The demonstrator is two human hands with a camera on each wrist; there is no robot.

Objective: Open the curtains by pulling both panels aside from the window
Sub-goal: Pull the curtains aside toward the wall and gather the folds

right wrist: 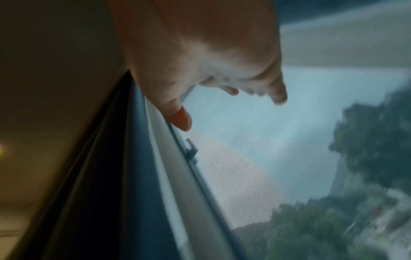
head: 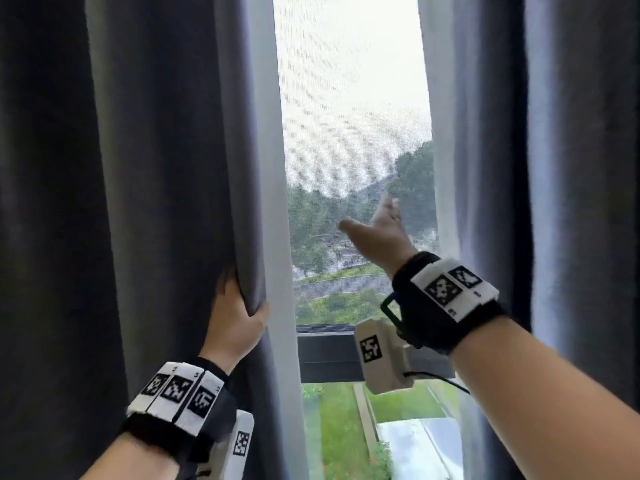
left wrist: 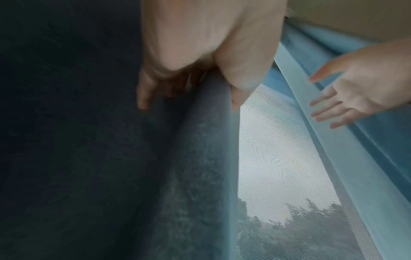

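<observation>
Two dark grey curtain panels hang before a window [head: 356,133] with a gap between them. My left hand [head: 239,313] grips the inner edge fold of the left panel [head: 156,168], thumb on the window side; the left wrist view shows its fingers [left wrist: 144,95] curled into the dark cloth [left wrist: 89,158]. My right hand [head: 381,230] is raised in the gap with fingers spread and straight, holding nothing, just left of the right panel [head: 502,150] and its pale sheer lining [head: 440,188]. From the left wrist view that flat palm [left wrist: 355,98] lies by the sheer edge [left wrist: 322,140].
A white sheer lining [head: 273,202] hangs behind the left panel. A dark window frame bar [head: 329,351] crosses low in the gap. A mesh screen covers the glass, with hills, trees and a road outside. The right wrist view shows the window frame rail [right wrist: 195,176].
</observation>
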